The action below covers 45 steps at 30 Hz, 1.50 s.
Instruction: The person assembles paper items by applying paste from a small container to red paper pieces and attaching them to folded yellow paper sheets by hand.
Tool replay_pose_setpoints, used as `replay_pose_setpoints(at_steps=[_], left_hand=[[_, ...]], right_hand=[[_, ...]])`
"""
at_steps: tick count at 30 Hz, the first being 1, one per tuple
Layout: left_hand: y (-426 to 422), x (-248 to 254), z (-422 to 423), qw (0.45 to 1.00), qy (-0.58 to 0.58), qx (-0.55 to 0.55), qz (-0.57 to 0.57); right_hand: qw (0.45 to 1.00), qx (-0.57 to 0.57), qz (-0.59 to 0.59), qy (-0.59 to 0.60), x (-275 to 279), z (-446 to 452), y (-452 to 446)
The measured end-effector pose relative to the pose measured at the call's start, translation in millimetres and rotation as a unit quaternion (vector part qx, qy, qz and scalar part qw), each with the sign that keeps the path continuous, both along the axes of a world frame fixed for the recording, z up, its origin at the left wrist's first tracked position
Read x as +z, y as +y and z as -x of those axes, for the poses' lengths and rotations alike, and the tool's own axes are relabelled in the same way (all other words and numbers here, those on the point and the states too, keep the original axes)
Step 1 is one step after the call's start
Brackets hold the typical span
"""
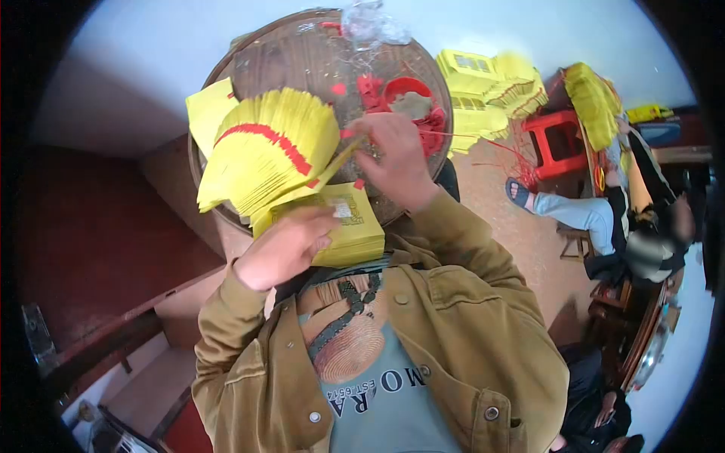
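My right hand (pixel 396 155) is closed, its thumb and fingertips pinching the edge of a yellow paper sheet (pixel 337 167) that stands raised and slanting. My left hand (pixel 287 245) rests over the near yellow paper stack (pixel 353 245), its fingers bent and somewhat apart, the tips blurred. Dark printing marks the top of that stack, and a small red tab (pixel 359 183) sticks out at its far edge. Just beyond my left hand, a thick fanned pile of yellow papers (pixel 260 155) leans over, with red tabs in a curved row across it.
On the round wooden table (pixel 279 57) are a red bowl (pixel 406 84), red paper pieces (pixel 368 90) and crumpled clear plastic (pixel 374 24). More yellow bundles (pixel 483 83) lie beyond its right edge. A red stool (pixel 557 143) stands at right, near another seated person (pixel 596 215).
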<state>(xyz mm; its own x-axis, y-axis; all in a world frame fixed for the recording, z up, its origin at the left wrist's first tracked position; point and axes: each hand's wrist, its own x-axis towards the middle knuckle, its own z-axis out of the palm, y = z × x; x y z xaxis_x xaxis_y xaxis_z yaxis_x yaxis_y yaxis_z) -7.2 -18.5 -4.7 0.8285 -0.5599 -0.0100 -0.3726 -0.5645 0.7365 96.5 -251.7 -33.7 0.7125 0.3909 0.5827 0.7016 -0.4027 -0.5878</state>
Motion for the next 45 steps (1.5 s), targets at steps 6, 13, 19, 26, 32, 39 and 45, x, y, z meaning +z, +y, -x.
replay_pose_setpoints(at_steps=[6, 13, 19, 26, 32, 39, 45], left_hand=[[4.9, -14.3, -19.1, 0.997, -0.043, 0.058, 0.010], [21.4, -5.5, -27.4, 0.996, 0.053, 0.007, 0.072], [14.1, 1.2, -17.6, 0.998, 0.044, 0.042, 0.033], [7.0, -15.5, -24.2, 0.984, -0.035, 0.171, 0.035], [12.8, -12.5, -28.8, 0.993, -0.036, 0.100, 0.043], [8.8, -19.2, -31.6, 0.992, -0.012, 0.124, -0.005], [-2.1, -26.8, -32.7, 0.935, -0.085, 0.310, 0.149]], right_hand=[[0.974, 0.130, 0.070, 0.174, -1.0, 55.4, -2.4], [0.961, 0.175, 0.173, 0.123, -33.4, 57.9, 3.9], [0.953, 0.090, 0.064, 0.282, -6.1, 33.8, 7.0], [0.990, 0.106, 0.087, 0.032, -3.3, 17.7, 5.4], [0.975, 0.171, 0.143, 0.020, 14.6, 0.7, 15.3], [0.992, 0.080, 0.041, -0.093, 8.1, -15.3, 17.8], [0.940, -0.096, -0.028, 0.326, -19.2, -2.4, -25.8]])
